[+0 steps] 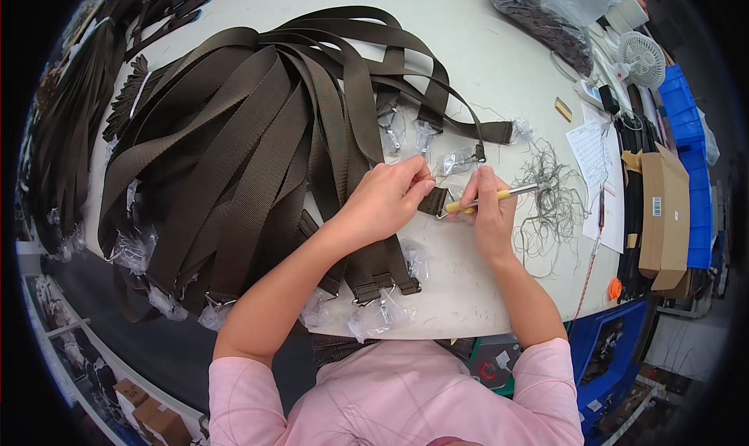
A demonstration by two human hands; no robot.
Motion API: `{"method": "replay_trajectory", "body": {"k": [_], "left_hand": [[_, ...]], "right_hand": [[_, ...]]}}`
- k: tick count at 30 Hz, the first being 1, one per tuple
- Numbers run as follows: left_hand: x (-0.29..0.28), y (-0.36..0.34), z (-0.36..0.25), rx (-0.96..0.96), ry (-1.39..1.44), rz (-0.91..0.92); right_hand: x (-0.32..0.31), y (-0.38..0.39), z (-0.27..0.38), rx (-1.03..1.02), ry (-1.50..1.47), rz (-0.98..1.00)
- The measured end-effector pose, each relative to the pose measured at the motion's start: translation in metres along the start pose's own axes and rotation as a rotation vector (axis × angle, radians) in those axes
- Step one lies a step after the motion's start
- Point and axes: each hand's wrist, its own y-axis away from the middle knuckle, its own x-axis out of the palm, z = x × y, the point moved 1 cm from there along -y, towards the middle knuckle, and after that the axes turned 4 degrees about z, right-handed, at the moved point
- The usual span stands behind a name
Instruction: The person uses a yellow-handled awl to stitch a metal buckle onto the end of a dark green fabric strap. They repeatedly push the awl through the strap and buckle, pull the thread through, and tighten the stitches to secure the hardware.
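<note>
Left hand (384,200) pinches the end of a dark olive woven webbing strap (431,200) flat on the white round table (499,71), mid-table. Right hand (490,212) grips a slim yellow-handled metal tool (491,197), tip side at the strap end. Heap of matching straps (234,149) crowds the left. Loose thread tangle (550,200) just right. Bare tabletop toward the near edge, below the hands.

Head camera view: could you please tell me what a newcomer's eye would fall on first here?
First, the big fan of dark brown webbing straps spread over the left half of the white table. Next, the two hands at the centre: the left hand pinches a strap end while the right hand holds a yellow-handled tool against it. To the right lies a tangle of cut threads.
</note>
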Motion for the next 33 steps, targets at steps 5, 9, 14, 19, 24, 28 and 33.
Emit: {"method": "replay_trajectory", "body": {"k": [5,9,14,19,24,28,33], "left_hand": [[0.002,0.000,-0.002,0.024,-0.017,-0.043],[0.003,0.001,-0.001,0.043,-0.015,-0.054],[0.003,0.001,-0.001,0.040,-0.027,-0.049],[0.001,0.001,-0.002,0.050,-0.063,-0.049],[0.002,0.000,0.000,0.043,-0.086,-0.040],[0.001,-0.002,0.000,0.034,-0.098,-0.014],[0.007,-0.003,0.008,0.007,0.100,-0.032]], "right_hand": [[0.005,0.000,-0.008,-0.060,0.050,-0.005],[0.006,0.000,-0.010,-0.062,0.063,0.003],[0.005,-0.001,-0.009,-0.067,0.090,0.009],[0.006,-0.001,-0.009,-0.066,0.069,0.012],[0.006,-0.001,-0.009,-0.074,0.075,0.014],[0.006,-0.002,-0.008,-0.074,0.070,0.004],[-0.007,-0.006,0.010,-0.175,-0.085,-0.079]]}}
